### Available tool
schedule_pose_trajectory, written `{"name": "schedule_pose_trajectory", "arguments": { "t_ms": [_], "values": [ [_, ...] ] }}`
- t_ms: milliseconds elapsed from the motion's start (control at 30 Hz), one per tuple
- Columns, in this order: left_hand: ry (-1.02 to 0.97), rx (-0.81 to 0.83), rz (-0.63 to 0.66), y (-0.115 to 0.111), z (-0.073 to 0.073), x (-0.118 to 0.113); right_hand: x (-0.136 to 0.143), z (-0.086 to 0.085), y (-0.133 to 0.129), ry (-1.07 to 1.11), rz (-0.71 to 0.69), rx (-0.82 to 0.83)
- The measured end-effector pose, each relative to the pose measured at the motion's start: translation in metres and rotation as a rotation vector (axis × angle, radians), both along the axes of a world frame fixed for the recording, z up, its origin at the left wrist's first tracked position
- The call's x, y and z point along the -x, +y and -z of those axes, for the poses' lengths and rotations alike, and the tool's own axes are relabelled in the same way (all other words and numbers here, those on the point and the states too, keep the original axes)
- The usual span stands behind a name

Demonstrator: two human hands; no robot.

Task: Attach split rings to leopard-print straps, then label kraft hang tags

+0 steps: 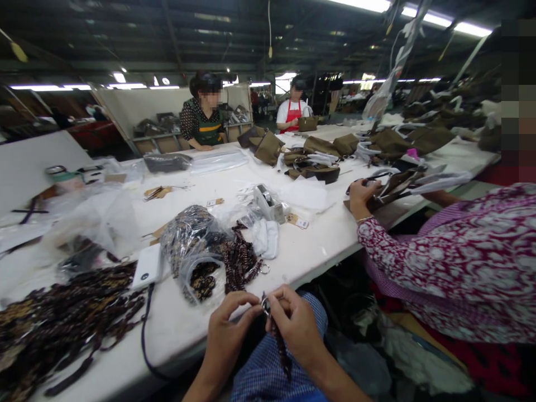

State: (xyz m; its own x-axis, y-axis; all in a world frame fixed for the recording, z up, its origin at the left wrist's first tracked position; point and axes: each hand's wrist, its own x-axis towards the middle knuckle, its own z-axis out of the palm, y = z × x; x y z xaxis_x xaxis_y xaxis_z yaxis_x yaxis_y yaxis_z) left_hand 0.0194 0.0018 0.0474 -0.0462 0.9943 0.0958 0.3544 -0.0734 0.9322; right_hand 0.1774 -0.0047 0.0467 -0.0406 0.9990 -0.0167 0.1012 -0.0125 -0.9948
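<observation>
Above my lap, both hands meet at a silver metal ring (265, 305) on the end of a dark brown braided strap (281, 349). My left hand (231, 324) pinches the ring's left side between thumb and fingertips. Closed round the top of the strap beside the ring is my right hand (295, 324), and the strap's lower end hangs over the blue checked cloth on my lap. On the table just beyond, a clear plastic bag (190, 231) holds more braided straps, with a dark pile of them (240, 257) spilling out at its right.
A large heap of straps (62, 324) covers the table's near left, beside a white power bank (147, 267) with a black cable. A tape dispenser (268, 204) stands mid-table. At right a person in a patterned sleeve (385, 245) handles a brown bag. Two people are across the table.
</observation>
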Motion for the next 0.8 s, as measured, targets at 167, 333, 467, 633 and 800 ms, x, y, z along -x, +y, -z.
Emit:
{"name": "schedule_pose_trajectory", "arguments": {
  "t_ms": [167,333,467,633,800],
  "values": [
    [-0.133,0.190,-0.019,-0.006,-0.008,-0.005,0.002,0.004,-0.006,-0.187,0.047,-0.132],
    [-0.456,0.306,-0.051,-0.015,-0.007,-0.012,0.007,0.020,-0.008,-0.350,0.005,-0.327],
    [-0.539,0.287,-0.110,-0.020,-0.007,-0.012,0.012,0.024,-0.005,-0.364,-0.083,-0.393],
    [-0.441,0.161,-0.267,-0.013,-0.027,0.031,0.016,0.016,-0.001,-0.287,-0.168,-0.332],
    [-0.179,-0.215,-0.657,-0.005,-0.078,0.130,0.009,0.016,0.004,-0.244,-0.148,-0.247]
  ]
}}
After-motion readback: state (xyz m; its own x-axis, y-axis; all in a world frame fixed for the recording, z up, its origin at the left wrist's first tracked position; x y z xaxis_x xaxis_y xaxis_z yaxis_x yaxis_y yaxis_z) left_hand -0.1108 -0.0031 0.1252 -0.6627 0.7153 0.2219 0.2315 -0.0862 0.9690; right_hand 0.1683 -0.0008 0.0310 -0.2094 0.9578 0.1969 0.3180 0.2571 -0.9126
